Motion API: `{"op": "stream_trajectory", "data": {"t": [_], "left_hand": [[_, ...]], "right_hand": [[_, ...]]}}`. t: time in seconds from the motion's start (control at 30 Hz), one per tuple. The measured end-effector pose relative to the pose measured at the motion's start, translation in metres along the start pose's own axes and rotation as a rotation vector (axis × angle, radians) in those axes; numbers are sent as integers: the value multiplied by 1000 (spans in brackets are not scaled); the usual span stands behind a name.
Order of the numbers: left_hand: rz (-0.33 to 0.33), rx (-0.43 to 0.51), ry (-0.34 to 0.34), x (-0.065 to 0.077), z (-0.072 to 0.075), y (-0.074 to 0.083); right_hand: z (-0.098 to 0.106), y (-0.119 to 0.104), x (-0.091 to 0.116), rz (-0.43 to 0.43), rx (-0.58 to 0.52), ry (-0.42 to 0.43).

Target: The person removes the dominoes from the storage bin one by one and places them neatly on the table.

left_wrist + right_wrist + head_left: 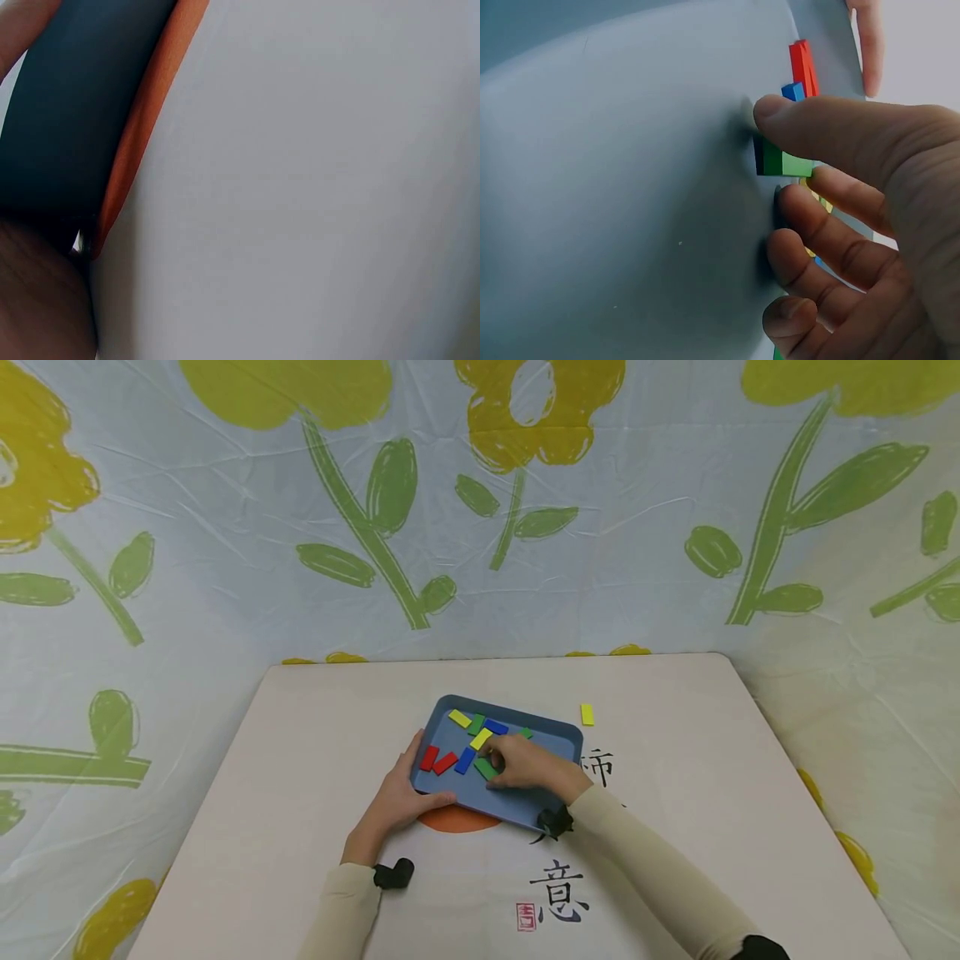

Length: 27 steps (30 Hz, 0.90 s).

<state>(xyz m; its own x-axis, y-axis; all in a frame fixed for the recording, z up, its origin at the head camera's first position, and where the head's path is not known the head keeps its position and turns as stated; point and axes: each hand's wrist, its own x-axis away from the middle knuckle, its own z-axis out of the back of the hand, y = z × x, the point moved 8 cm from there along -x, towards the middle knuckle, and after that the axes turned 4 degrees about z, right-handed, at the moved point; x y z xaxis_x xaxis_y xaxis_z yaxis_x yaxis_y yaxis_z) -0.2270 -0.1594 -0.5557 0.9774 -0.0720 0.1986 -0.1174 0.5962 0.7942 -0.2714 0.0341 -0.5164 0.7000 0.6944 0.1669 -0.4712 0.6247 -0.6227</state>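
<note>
My left hand [397, 795] holds the left near corner of a shallow blue-grey tray [517, 807], its thumb along the near rim and its fingers at the left side. In the left wrist view, the tray's dark outer wall [82, 112] shows beside that hand. Over the tray, my right hand [528, 764] has its thumb and index finger bent and apart around a green block [485, 769]. Its thumb overlaps this green block [784, 159] in the right wrist view. A yellow block [482, 739] lies by the index fingertip, and a blue block [464, 761] just left.
Two red blocks [429, 757] lie near the tray's left side. Another yellow block [460, 718], a blue block [496, 727] and green blocks [476, 724] lie toward the far rim. Outside the tray, a yellow block [587, 715] rests on the printed tablecloth [675, 718].
</note>
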Motion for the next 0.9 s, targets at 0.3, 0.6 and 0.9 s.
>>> {"op": "stream_trajectory", "data": {"t": [0.3,0.6,0.9], "left_hand": [[3,-1,-4,1,0,1],[-2,-3,-2,1,-1,1],[-8,7,-2,1,0,0]], "right_hand": [[5,0,2,-10,-32,9],[19,-3,4,10,-93,70],[38,4,9,-23,-100,111]]}}
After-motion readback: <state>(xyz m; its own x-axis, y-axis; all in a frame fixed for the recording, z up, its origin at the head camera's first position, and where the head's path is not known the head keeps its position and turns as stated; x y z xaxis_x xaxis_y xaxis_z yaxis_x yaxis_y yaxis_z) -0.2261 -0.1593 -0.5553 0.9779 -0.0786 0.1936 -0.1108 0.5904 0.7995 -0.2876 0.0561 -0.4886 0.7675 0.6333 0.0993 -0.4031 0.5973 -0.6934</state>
